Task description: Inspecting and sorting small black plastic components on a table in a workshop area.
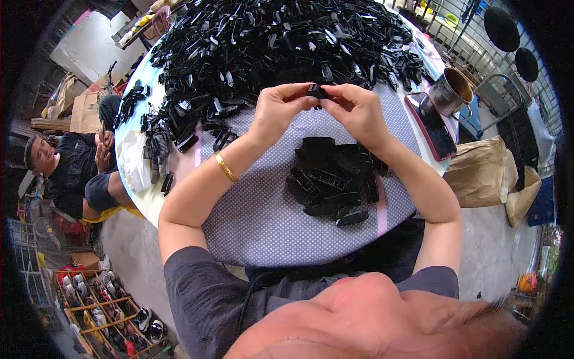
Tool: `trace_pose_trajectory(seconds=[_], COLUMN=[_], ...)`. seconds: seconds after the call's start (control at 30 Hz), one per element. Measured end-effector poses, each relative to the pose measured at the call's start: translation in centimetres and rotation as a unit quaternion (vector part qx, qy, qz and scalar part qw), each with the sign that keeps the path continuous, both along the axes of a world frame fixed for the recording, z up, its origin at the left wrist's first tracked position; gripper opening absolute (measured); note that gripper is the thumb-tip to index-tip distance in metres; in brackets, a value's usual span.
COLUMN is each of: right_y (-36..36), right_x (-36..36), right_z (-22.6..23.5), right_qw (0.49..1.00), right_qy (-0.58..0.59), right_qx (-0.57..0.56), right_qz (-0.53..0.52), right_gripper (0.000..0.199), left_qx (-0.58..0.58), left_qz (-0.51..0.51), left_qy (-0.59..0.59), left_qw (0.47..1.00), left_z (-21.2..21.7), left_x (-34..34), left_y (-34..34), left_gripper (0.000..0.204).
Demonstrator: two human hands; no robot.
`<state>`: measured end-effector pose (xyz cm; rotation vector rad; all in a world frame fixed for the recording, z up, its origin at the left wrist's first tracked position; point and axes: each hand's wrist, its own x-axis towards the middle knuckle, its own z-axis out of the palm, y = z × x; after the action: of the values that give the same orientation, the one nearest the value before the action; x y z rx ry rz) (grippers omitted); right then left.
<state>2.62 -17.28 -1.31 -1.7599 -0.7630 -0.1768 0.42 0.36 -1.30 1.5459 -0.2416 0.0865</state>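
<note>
Between the fingertips of both hands, above the tablecloth, is a small black plastic piece point(317, 91). My left hand point(278, 113) pinches its left end, and my right hand point(360, 113) grips the right end with thumb and forefinger. Fingers hide part of its shape. A large heap of similar black plastic parts point(257, 45) spreads over the far half of the table, just beyond my hands. Nearer to me, between my forearms, lies a smaller pile of flat, curved black parts point(335, 179), some showing ribbed frames.
A patterned grey cloth point(251, 215) covers the round table. At right stand a metal mug point(448, 93) and a phone in a red case point(431, 127), with a brown paper bag point(478, 173) beside the table. Another person point(72, 167) sits at left, near a shoe rack point(104, 311).
</note>
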Motion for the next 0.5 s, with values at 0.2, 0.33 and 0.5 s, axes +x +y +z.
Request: trace_pose_trajectory(seconds=[0.2,0.33,0.5], right_y=[0.0,0.0,0.0], right_x=[-0.4,0.5,0.1], right_z=[0.6,0.0,0.2], right_qw=[0.986,0.997,0.998], right_qy=[-0.145,-0.039,0.010], right_qx=[-0.068,-0.061,-0.056], right_qz=[-0.041,-0.019,0.038], right_gripper=[0.026,0.032,0.027], left_qx=[-0.028,-0.106,-0.056], left_qz=[0.004,-0.032,-0.049], left_qy=[-0.003,-0.028,-0.017], left_qw=[1.000,0.993,0.997], left_z=[0.2,0.8,1.3], left_x=[-0.6,-0.2,-0.5], left_y=[-1.0,-0.8,-0.2], left_gripper=[0.029,0.026,0.024])
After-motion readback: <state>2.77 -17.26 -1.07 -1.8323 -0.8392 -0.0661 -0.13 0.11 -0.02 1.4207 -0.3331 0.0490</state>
